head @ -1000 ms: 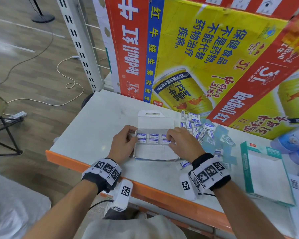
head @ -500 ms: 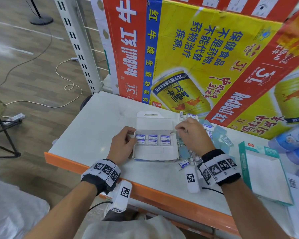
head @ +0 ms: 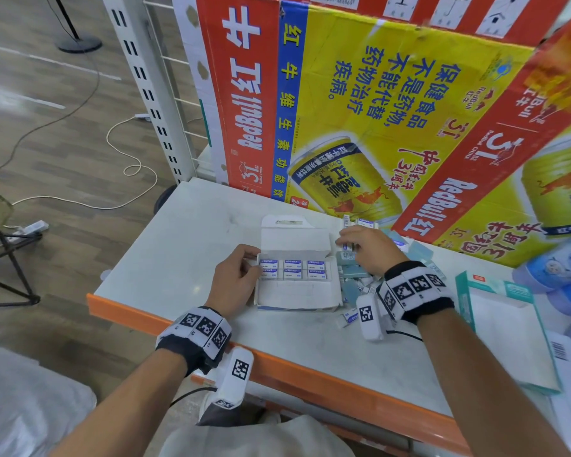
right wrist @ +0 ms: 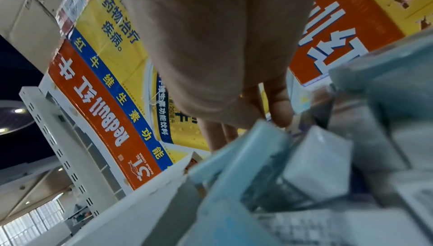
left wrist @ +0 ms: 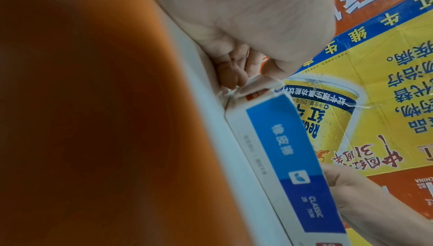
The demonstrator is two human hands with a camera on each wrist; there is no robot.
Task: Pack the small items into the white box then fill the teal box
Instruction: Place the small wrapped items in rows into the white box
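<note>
The white box (head: 297, 296) lies open on the table, lid flap up at the back. Two rows of small blue-and-white erasers (head: 292, 269) fill its far half. My left hand (head: 256, 262) pinches the box's left wall; in the left wrist view its fingers (left wrist: 234, 68) hold the corner flap of the white box (left wrist: 281, 148). My right hand (head: 345, 243) is over the loose pile of erasers (head: 353, 280) just right of the box, fingertips curled round one at the top. The teal box (head: 463, 298) lies open at the far right.
Red Bull cartons (head: 376, 110) wall off the back of the table. The orange table edge (head: 277, 357) runs along the front. Blue packages (head: 557, 268) sit behind the teal box. A stray eraser (head: 347, 319) lies in front of the white box. A metal rack post (head: 152, 94) stands at the left.
My right hand has left the white box and moved right and back onto the eraser pile. The left hand has kept its hold on the box's left wall.
</note>
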